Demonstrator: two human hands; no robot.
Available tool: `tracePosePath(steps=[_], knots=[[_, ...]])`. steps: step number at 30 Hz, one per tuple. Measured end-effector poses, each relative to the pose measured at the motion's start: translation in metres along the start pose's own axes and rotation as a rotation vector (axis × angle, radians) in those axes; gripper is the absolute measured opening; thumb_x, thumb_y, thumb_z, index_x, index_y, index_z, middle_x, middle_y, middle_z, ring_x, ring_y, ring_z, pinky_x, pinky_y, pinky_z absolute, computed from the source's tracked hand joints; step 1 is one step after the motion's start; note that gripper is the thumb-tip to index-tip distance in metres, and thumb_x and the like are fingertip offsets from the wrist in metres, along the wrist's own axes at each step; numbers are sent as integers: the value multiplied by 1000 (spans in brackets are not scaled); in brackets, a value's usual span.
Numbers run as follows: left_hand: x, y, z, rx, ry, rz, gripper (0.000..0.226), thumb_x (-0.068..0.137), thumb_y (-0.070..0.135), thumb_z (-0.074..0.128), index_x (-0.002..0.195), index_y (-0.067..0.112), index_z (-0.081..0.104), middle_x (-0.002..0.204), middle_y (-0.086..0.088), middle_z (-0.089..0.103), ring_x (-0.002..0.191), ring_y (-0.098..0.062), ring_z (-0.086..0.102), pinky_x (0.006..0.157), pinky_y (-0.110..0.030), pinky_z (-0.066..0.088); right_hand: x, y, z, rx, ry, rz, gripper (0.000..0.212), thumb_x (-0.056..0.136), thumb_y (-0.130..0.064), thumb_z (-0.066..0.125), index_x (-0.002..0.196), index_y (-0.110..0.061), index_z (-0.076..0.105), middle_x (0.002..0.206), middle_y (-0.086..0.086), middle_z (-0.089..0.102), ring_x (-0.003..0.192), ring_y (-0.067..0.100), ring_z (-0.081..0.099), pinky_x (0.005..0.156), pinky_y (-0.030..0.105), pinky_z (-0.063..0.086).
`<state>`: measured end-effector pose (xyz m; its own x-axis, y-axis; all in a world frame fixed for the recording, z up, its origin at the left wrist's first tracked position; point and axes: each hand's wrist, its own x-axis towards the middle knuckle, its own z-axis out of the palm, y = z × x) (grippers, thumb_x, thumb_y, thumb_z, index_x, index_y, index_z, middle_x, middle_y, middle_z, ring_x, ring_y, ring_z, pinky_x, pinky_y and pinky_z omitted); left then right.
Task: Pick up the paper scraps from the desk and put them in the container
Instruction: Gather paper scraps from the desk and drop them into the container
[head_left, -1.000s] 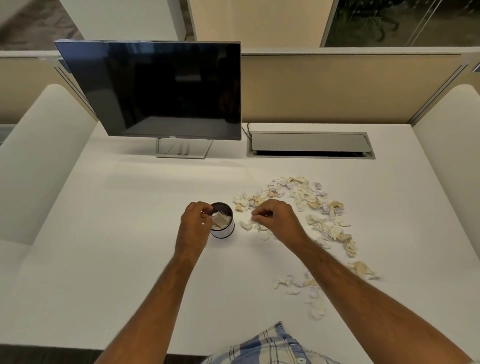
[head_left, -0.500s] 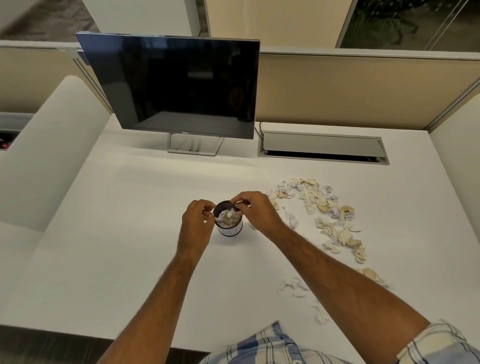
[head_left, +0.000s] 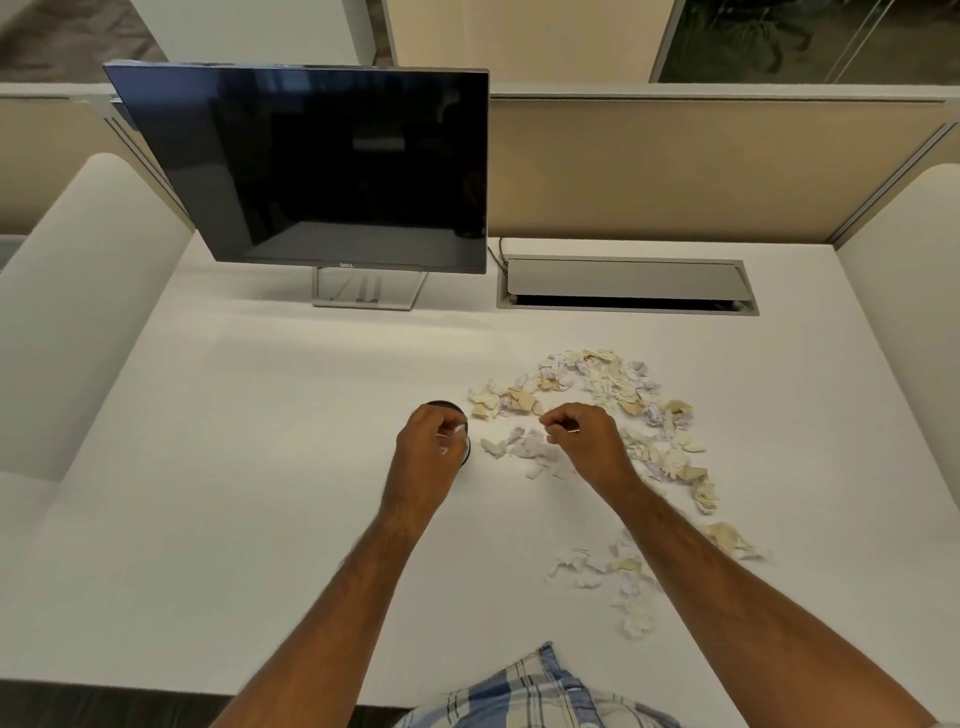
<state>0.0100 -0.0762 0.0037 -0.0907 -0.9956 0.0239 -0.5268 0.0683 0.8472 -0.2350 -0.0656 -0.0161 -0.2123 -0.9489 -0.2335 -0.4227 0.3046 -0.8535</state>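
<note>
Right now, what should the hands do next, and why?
Probably the left hand should let go of its scrap, since it hovers right over the cup. The right hand seems to pinch a small white bit above the loose scraps, so it likely carries that to the cup next.

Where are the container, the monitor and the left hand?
container (head_left: 451, 405): head view, on the dark far rim showing above the hand.
monitor (head_left: 322, 166): head view, on the middle of the dark screen.
left hand (head_left: 428, 452): head view, on the back of the hand.
</note>
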Motion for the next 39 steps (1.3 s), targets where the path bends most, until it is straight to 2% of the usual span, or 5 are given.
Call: tracePosePath(steps=[10,16,22,30,39], knots=[[-3,12,63,46,-347,-89,33,93,16,71,124,12,60,129,-1,53,104,-12,62,88,-25,56,-12,50,-32,-176,65,68,13,88,-7,71,95,-17,76,97,-3,73,85,4,67,74,9,49],[1,-1,90,475,-479,-75,71,93,37,67,152,13,35,155,-7,30,137,-29,39,111,-37,40,-18,70,-32,-299,-28,88,20,87,-16,76,106,-17,71,104,-1,63,79,-2,56,66,5,38],[9,-3,106,629,-482,-66,84,89,47,71,157,27,26,161,-6,21,141,-31,33,110,-41,44,-19,74,-26,-282,-116,68,32,82,-18,81,112,-16,70,109,0,60,87,10,60,77,22,48],[15,-5,112,652,-479,65,53,89,29,74,137,27,52,138,-3,42,121,-25,44,97,-36,49,-16,66,-10,-324,-206,-21,39,78,-21,84,114,-20,69,112,1,60,102,14,60,92,32,50],[15,-6,116,545,-465,23,18,92,10,66,110,12,66,114,-6,56,108,-23,52,88,-37,48,-6,55,2,-486,-253,-12,13,86,-10,68,97,-13,75,101,3,68,93,19,65,82,33,53]])
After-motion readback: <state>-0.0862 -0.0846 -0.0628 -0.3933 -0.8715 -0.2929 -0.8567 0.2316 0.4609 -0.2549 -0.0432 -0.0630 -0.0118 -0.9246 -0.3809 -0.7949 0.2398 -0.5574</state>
